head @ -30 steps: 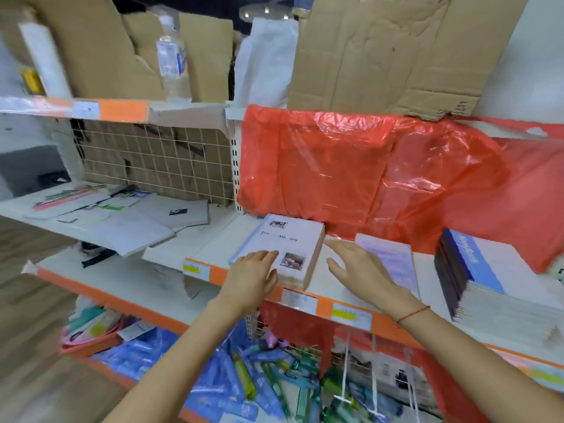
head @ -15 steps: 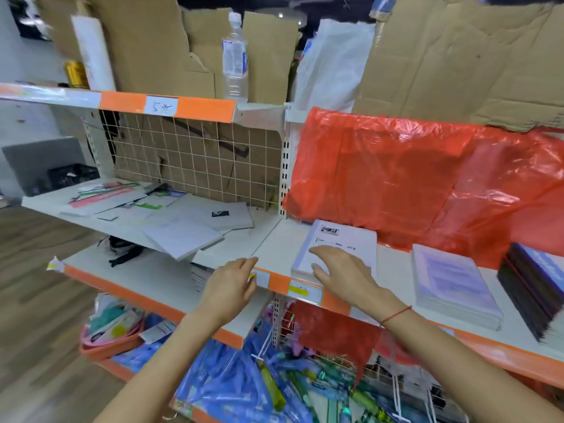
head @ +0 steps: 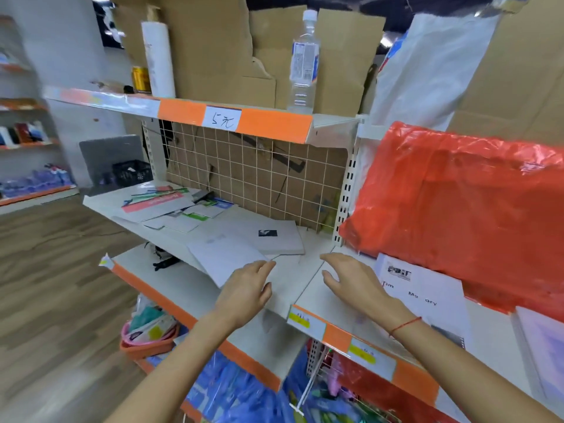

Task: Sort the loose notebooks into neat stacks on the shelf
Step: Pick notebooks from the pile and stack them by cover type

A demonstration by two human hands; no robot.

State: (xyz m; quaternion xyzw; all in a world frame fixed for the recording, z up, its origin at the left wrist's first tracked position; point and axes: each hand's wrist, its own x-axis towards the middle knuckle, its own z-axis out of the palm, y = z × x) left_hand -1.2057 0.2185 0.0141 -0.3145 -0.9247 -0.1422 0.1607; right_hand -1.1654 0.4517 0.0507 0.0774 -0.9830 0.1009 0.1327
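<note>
Two bare forearms, no sleeves — thin red string bracelet [head: 405, 325] on right wrist

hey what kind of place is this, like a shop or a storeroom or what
Most likely a small discount or stationery shop. The shelf edge carries a handwritten price tag, yellow price labels mark the lower shelf, and loose notebooks lie on display.

Bright, even light — blurred, warped edges

A shop: price-tagged shelf [head: 274, 125] (orange strips), stationery stock.
</note>
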